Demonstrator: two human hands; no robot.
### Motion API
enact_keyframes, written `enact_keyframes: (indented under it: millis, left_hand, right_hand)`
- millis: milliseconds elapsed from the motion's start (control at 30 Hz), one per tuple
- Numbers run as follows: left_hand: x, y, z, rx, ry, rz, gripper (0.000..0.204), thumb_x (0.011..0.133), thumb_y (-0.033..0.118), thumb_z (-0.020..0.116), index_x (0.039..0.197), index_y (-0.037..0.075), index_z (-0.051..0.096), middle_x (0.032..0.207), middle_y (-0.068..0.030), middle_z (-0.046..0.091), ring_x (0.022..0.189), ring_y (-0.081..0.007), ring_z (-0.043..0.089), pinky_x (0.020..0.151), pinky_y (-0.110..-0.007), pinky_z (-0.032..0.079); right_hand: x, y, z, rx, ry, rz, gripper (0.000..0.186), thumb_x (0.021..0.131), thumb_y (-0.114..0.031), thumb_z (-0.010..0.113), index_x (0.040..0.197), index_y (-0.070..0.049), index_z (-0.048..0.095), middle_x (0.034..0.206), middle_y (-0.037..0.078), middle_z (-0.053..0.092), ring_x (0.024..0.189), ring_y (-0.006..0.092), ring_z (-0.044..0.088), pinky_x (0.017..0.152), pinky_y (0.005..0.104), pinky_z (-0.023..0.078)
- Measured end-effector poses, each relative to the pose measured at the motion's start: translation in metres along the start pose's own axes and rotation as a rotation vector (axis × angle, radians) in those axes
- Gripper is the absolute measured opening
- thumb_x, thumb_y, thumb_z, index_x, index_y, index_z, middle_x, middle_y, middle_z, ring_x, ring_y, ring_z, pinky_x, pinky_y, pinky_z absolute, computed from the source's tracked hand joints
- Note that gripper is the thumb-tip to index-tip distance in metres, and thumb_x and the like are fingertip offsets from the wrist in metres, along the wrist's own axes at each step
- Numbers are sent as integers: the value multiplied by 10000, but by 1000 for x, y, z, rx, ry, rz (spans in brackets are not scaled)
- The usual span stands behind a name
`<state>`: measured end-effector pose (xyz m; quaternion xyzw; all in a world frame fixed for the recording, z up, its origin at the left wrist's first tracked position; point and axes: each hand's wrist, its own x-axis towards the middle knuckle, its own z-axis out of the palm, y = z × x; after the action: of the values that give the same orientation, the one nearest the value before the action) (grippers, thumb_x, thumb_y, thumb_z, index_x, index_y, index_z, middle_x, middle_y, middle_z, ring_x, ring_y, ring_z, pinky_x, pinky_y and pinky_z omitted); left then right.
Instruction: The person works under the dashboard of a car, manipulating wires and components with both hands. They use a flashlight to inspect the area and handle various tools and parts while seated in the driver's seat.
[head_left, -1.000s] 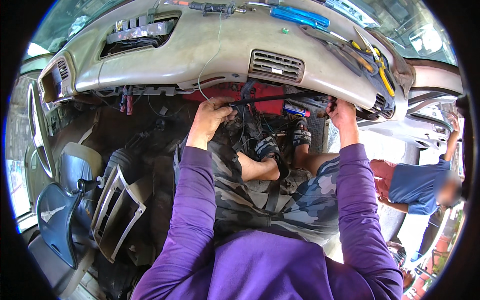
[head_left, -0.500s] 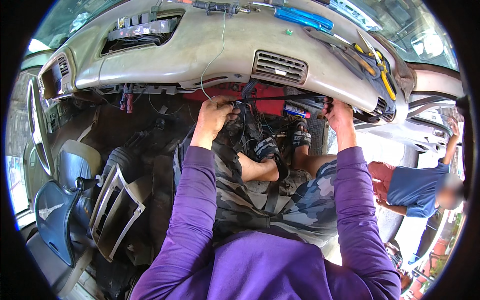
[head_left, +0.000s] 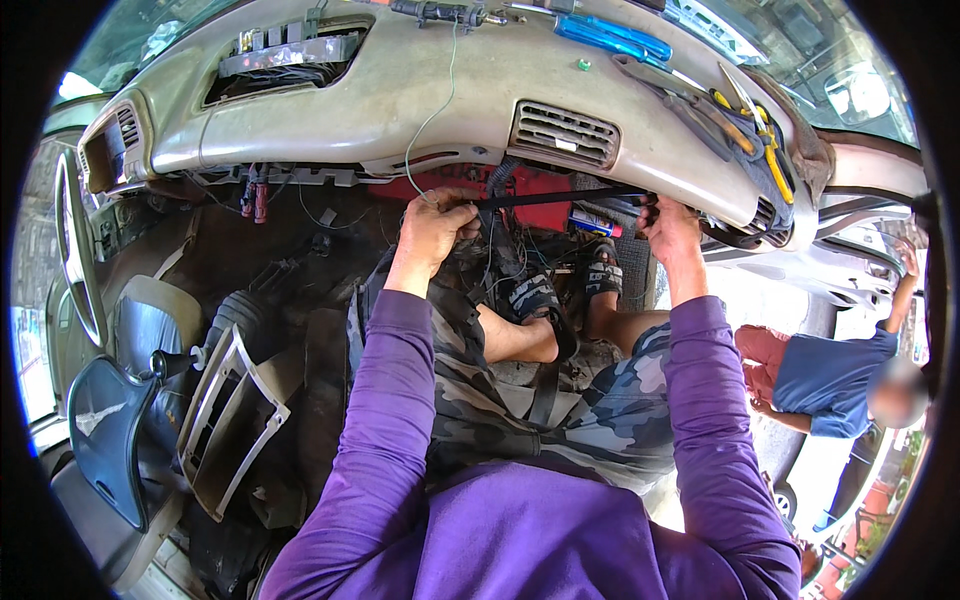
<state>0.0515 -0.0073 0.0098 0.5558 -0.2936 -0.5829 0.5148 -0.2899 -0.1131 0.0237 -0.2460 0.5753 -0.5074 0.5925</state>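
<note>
A beige dashboard (head_left: 430, 110), stripped of some parts, spans the upper view, an air vent (head_left: 567, 133) set in its front face. Through the open door at right, a person in a blue shirt (head_left: 835, 380) appears beside a pale vehicle. A beige trim frame (head_left: 284, 412) lies tilted at lower left. Below the dashboard edge, the left hand (head_left: 436, 232) pinches one end of a narrow black strip (head_left: 560, 197) between thumb and curled fingers. The strip runs taut across to the right hand (head_left: 670, 232), whose bent fingers seem to grasp its other end, though shadow blurs the fingertips. It passes in front of a red panel (head_left: 545, 216) in the footwell. On the dashboard top lie yellow-handled pliers (head_left: 774, 168) and blue-handled screwdrivers (head_left: 612, 38). A small spray can (head_left: 595, 223) sits below the strip. A thin pale-green wire (head_left: 447, 90) hangs down to the left hand.
</note>
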Motion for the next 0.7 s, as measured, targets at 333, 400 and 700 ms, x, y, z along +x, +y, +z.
enact_keyframes:
  millis: [333,400,700]
  left_hand:
    - [2,-3,2,-78,26,29,214,890,-7,645,1096,-64,655,895,-96,692,782,-162,687,701,-277,582]
    - [1,-2,3,-21,29,16,233,895,-12,625,1119,-74,649,924,-108,695,806,-174,696,721,-284,585]
    - [2,-4,5,-102,15,18,215,886,-23,646,1096,-64,664,906,-101,694,772,-155,682,696,-275,585]
  right_hand:
    - [-12,4,23,14,5,43,108,979,-112,597,1042,-25,597,794,140,646,543,190,547,487,323,472]
    - [-14,5,25,9,2,31,97,980,-100,590,1041,-24,594,793,143,645,539,191,544,486,324,472]
    - [-15,7,26,-52,-94,16,141,998,-122,538,1119,-51,552,882,149,624,645,196,537,572,336,483]
